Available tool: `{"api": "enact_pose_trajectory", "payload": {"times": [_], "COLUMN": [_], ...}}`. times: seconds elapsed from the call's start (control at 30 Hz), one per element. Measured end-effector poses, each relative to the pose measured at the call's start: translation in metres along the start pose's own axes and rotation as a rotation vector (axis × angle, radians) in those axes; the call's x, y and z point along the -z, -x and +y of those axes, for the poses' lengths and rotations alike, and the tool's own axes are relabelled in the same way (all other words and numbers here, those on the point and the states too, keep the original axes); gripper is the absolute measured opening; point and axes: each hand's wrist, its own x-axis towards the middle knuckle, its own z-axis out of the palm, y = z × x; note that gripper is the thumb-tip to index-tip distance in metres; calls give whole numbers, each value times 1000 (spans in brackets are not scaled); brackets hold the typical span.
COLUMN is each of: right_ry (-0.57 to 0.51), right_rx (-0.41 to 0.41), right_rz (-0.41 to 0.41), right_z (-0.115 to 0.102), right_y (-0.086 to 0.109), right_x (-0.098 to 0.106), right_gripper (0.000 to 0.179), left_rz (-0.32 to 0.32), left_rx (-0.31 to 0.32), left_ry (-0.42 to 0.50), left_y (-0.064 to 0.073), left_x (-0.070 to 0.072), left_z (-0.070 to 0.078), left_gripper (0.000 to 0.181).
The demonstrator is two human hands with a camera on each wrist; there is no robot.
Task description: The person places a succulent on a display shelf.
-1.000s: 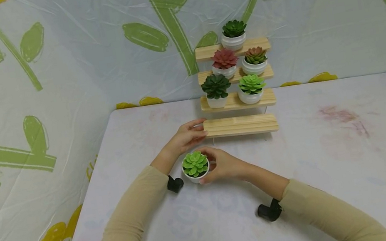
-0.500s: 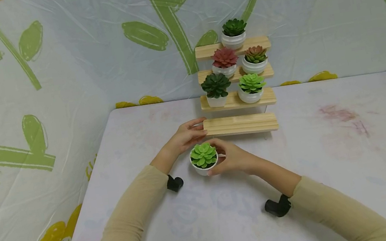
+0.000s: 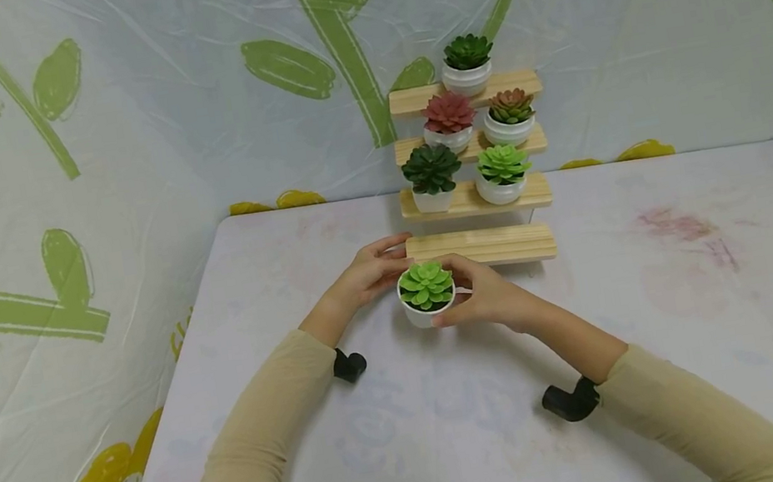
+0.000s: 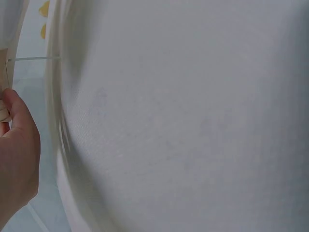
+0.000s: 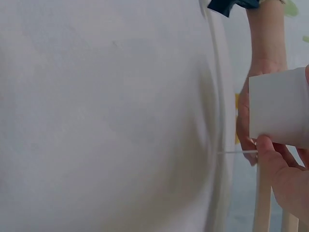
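My right hand [image 3: 492, 292] grips a small white pot with a light green succulent [image 3: 427, 287], held upright just in front of the lowest step of a wooden tiered plant stand [image 3: 501, 243]. In the right wrist view, the thumb [image 5: 277, 166] presses the side of the white pot [image 5: 277, 107]. My left hand [image 3: 364, 276] holds the left end of that lowest step; the left wrist view shows its fingers [image 4: 20, 113] at the board's end. Part of the step is hidden behind the right fingers.
Upper steps carry several potted succulents: dark green [image 3: 469, 63], red [image 3: 449, 117], reddish-green [image 3: 509, 116], deep green [image 3: 432, 176] and bright green [image 3: 503, 172]. The stand is on a white table [image 3: 669, 297] near a leaf-patterned backdrop [image 3: 200, 119]. Black wrist pieces [image 3: 571, 400] hang from the sleeves.
My right hand has carried the light green succulent up and to the right, from the table area left of the stand to before the lowest step. The left hand stays put.
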Motion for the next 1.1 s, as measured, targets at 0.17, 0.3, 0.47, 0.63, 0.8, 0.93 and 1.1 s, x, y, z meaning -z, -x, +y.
{"api": "enact_pose_trajectory", "payload": {"times": [0.17, 0.3, 0.47, 0.63, 0.8, 0.93, 1.1], "right_ry": [1, 5, 21, 17, 10, 27, 46], "right_rx": [-11, -4, 7, 10, -21, -35, -52], "right_rz": [44, 67, 120, 178, 214, 244, 277], "right_z": [-6, -11, -15, -16, -12, -9, -10], "right_y": [2, 2, 3, 3, 2, 1, 1], "right_x": [10, 18, 28, 39, 47, 51, 55], "right_gripper": [69, 68, 71, 73, 77, 78, 79], "left_rz": [-20, -31, -27, -10, 6, 9, 3], "left_rx": [-2, -9, -5, -2, 5, 8, 8], "left_ry": [26, 55, 88, 90, 83, 85, 83], "left_y": [0, 0, -2, -2, -1, 0, 0], "left_x": [0, 0, 0, -1, -1, -1, -1], "left_z": [1, 1, 1, 0, 0, 0, 0], "left_gripper": [56, 56, 57, 56, 56, 56, 56]}}
